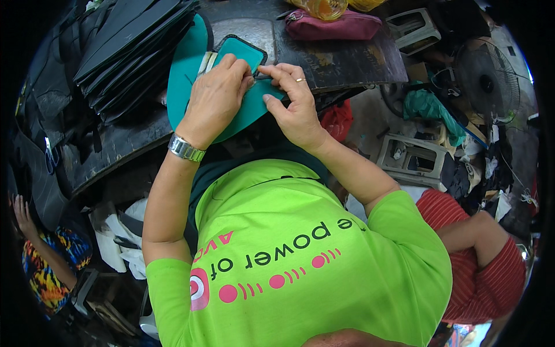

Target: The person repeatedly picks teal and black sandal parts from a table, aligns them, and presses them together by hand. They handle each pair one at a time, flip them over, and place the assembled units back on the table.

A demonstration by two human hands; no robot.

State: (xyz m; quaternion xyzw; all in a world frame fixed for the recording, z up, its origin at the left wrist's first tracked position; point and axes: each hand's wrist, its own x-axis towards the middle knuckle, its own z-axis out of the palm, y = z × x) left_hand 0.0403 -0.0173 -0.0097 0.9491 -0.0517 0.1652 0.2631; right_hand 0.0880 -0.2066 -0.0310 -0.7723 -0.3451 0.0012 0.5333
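A teal panel [180,95] with a curved edge lies in front of me at the near edge of the dark table. On it is a smaller teal piece [241,51] with rounded corners and black trim. My left hand [218,92] presses onto the panel with its fingers closed; what its fingertips pinch is mostly hidden. Beside it, my right hand [293,103] touches the black trim with its index fingertip, while its thumb stands apart over the panel. A pale strip [206,62] shows just beyond my left hand.
Dark flat panels [136,43] are stacked at the left on the table [352,63]. A maroon zipped pouch [332,26] sits at the far side. Right of the table are grey stools [411,156], a fan [485,75] and a green bag [428,110]. People sit nearby on both sides.
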